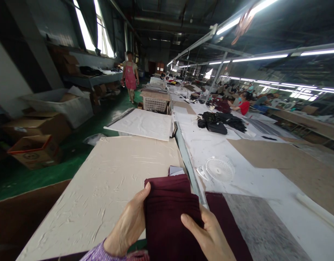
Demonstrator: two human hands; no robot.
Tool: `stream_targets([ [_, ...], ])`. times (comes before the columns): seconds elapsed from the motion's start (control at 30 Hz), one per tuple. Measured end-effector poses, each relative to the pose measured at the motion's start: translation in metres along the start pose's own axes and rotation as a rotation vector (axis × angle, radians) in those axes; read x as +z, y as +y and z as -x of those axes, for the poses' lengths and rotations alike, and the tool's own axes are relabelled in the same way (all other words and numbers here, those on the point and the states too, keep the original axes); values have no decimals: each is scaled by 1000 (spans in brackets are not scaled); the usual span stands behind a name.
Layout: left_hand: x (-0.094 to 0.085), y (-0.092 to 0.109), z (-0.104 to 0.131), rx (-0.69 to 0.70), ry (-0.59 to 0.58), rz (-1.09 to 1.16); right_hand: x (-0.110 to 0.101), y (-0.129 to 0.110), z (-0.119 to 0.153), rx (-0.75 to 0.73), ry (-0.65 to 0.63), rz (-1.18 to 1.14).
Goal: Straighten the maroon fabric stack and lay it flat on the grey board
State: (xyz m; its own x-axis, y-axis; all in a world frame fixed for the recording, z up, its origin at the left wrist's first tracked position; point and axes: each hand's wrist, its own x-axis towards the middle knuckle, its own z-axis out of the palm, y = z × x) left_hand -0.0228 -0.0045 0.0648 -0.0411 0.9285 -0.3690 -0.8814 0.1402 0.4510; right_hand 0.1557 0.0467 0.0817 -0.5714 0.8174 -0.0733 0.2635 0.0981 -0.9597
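Note:
A folded dark maroon knit fabric piece (169, 214) is held up in front of me over the near edge of a long work table (107, 195). My left hand (128, 224) grips its left edge, thumb on top. My right hand (210, 235) holds its right side, thumb pressed across the front. A small white tag or paper (175, 170) peeks out behind the fabric's top edge. More maroon cloth (223, 224) lies flat on the table to the right of my hands.
A small white fan (219, 169) lies on the white-covered table to the right. Black garments (221, 122) are piled farther back. A white basket (155, 103), cardboard boxes (33, 148) on the green floor at left, a walking person in a pink apron (130, 78), seated workers at right.

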Motion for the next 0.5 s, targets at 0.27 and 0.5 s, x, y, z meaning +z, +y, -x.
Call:
stream_targets([
  [0.27,0,1,-1,-3,37,-9,-3,0,4,73,-5,-35],
  [0.5,0,5,0,12,-7,48,-5,4,2,62,-12,-31],
])
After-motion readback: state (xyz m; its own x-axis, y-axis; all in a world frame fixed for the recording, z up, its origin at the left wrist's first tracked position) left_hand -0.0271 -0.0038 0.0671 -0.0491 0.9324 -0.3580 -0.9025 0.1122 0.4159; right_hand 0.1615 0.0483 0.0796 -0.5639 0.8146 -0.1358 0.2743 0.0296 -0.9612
